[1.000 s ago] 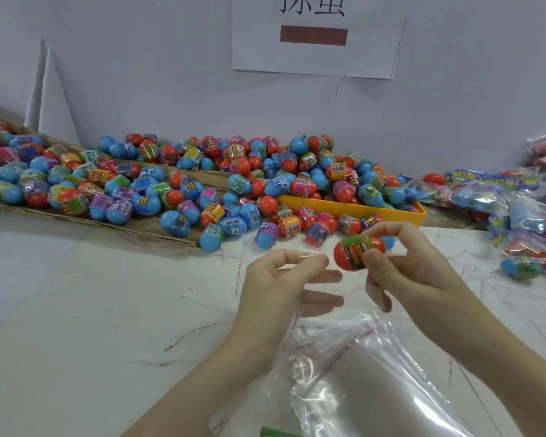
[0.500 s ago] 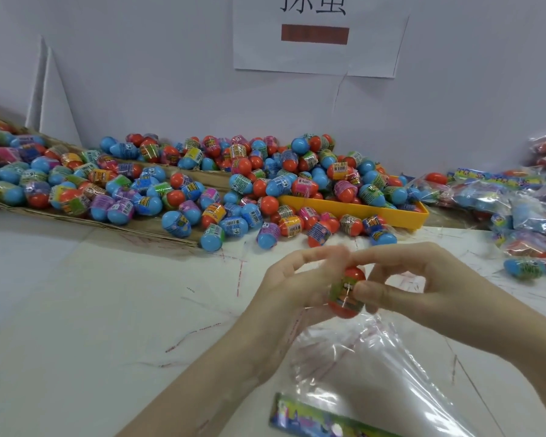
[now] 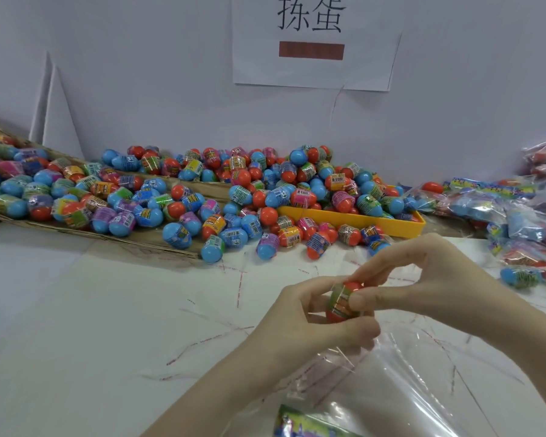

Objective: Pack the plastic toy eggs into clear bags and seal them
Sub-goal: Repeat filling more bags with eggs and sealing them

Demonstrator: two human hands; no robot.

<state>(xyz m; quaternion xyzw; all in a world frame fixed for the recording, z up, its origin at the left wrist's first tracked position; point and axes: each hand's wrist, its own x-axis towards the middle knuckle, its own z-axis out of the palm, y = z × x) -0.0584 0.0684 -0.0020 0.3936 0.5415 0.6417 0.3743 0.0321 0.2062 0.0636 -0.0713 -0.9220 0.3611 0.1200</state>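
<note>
- The right hand (image 3: 432, 285) pinches a red plastic toy egg with a green printed wrap (image 3: 344, 301) between thumb and forefinger.
- The left hand (image 3: 309, 326) curls its fingers round the same egg from below and the left.
- Just beneath the grip lies a stack of clear plastic bags (image 3: 391, 389).
- Beyond the grip, a heap of blue and red plastic eggs (image 3: 234, 197) spills over a yellow plastic tray (image 3: 404, 227).
- To the right of the grip lie filled bags (image 3: 524, 216).

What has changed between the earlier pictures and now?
The right hand carried the orange plastic toy egg down and leftward to the left hand, which now grips it too, at the mouth of the clear plastic bag. The egg pile, yellow tray and packed bags stayed.
</note>
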